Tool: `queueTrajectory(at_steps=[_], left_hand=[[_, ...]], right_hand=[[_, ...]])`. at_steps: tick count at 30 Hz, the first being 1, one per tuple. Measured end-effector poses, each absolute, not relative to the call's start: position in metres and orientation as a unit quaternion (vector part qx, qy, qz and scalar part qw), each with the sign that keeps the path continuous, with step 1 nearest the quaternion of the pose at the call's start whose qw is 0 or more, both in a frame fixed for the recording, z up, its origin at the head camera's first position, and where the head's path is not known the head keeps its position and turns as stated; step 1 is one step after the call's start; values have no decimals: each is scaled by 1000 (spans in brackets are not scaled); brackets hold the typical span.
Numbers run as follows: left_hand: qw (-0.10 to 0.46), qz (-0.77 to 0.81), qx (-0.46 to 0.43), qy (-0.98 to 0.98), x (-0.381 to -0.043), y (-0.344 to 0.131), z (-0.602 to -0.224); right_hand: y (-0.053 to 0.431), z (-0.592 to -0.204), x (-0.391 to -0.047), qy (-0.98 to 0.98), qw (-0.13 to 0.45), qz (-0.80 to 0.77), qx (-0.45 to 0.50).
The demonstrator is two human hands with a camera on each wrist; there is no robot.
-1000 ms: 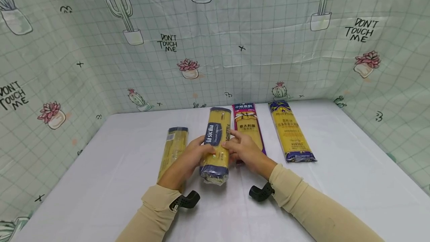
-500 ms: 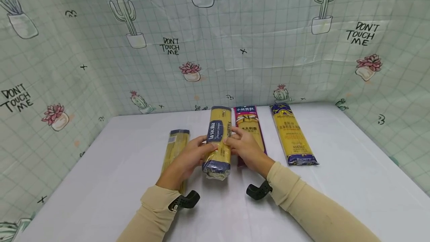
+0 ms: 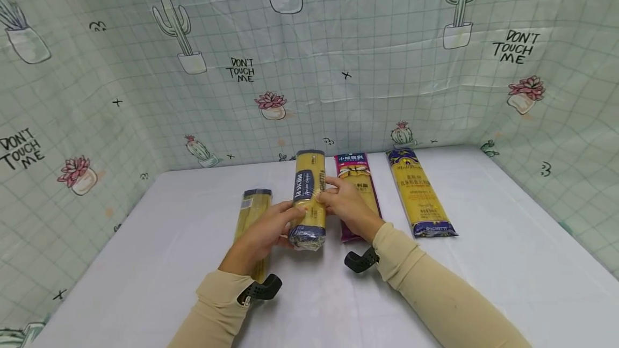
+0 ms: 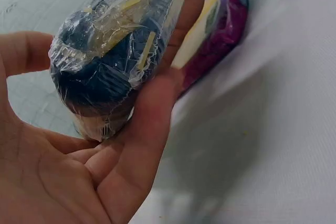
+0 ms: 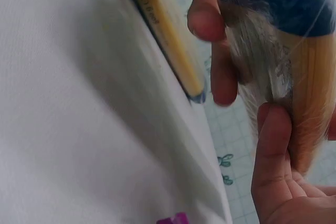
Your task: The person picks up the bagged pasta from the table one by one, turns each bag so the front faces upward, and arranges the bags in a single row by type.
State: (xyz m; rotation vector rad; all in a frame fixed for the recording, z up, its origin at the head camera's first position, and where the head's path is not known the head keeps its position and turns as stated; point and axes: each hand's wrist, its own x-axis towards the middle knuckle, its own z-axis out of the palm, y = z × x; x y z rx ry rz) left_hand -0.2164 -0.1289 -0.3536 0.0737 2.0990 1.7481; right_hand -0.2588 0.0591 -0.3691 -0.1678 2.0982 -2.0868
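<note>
You've just nudged the pack (image 3: 308,204) a bit left, so there's more gap to the pink pack (image 3: 364,187) now. Your left hand (image 3: 267,227) and right hand (image 3: 350,205) are both gripping it, up off the table (image 3: 309,305), between that and the left pack (image 3: 250,214).

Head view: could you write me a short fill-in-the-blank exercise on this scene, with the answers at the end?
1. The person's left grip and right grip hold a pasta pack marked "la ____".
2. Besides it, ____ other packs lie on the table.
3. Among those, the purple-edged pack lies in the ____.
4. The wall cloth reads "Don't ____ me".

Missing words: sicilia; three; middle; touch.
</note>
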Motion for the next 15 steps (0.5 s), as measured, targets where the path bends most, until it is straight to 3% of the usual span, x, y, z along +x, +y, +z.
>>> queueTrajectory(at_steps=[15], left_hand=[[141,663,44,734,-219,-124,-358]], right_hand=[[61,-371,-261,695,79,-713,-47]])
